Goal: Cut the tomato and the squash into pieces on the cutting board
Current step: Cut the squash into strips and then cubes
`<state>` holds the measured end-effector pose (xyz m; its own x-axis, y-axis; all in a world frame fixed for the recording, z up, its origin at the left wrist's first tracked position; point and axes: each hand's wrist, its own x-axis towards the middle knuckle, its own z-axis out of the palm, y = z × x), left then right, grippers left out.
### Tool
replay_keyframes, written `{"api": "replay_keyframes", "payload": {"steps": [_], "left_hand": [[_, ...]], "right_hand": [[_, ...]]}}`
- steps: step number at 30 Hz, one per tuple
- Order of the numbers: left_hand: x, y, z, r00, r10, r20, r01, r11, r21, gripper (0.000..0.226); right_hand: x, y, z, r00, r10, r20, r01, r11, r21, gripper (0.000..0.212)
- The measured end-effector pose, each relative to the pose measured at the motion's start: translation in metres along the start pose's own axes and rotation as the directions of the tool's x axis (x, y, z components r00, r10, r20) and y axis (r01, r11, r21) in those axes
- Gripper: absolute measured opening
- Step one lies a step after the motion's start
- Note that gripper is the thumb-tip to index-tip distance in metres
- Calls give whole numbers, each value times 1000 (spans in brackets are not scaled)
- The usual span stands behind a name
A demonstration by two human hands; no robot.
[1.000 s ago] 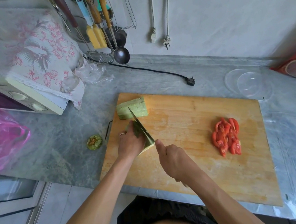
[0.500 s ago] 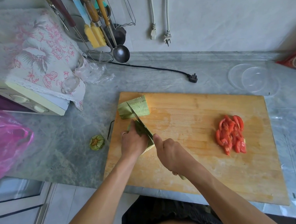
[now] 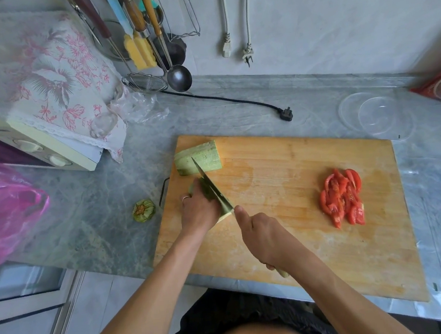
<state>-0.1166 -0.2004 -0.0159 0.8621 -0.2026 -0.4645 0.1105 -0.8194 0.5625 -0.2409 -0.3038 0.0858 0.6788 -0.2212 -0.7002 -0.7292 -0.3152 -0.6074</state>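
Hands, two, bare, both over the near-left part of our cutting board (image 3: 287, 214). Our left hand (image 3: 198, 212), ring on one finger, curls its fingers over a squash piece (image 3: 225, 215) and presses it to the board; only a pale cut end shows by the wrist side and a sliver of green past the fingertips. Our right hand (image 3: 259, 240) wraps round the handle of a knife (image 3: 212, 189), thumb stretched forward along the blade's base. Blade runs diagonally, tip toward the far left, edge down into the held squash just right of the left-hand knuckles; the piece's long axis appears to follow the same diagonal. Both forearms enter from the near edge and converge on the cut.

Second squash piece (image 3: 198, 157): a larger block, skin up, long axis roughly across the board, at the far-left corner, just beyond the knife tip.

Tomato slices (image 3: 342, 197): red heap on the board's right half, well apart from both hands.

Squash stem end (image 3: 143, 210): on the desk (image 3: 95, 207), just left of the board.
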Motion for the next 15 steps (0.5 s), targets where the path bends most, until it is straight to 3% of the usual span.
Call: {"api": "replay_keyframes", "payload": {"steps": [3,6,10,15], "left_hand": [[1,-1,5,1000,1,-12,-1,999,-35,58],[-7,4,5,998,58,-24,-58,998,-14,44],[-6,4,4,999,54,-4,-54,999,-5,48],[-4,-4,5,996,85,2,-85,996,-16,40]], "right_hand": [[-7,9,-1,999,-25,25,26,1000,-8,46],[-6,17,2,996,-80,-26,80,997,-23,62],[-2,12,6,991,-110,-80,97,984,-151,56],[-7,14,7,995,-90,-46,85,991,-104,55]]}}
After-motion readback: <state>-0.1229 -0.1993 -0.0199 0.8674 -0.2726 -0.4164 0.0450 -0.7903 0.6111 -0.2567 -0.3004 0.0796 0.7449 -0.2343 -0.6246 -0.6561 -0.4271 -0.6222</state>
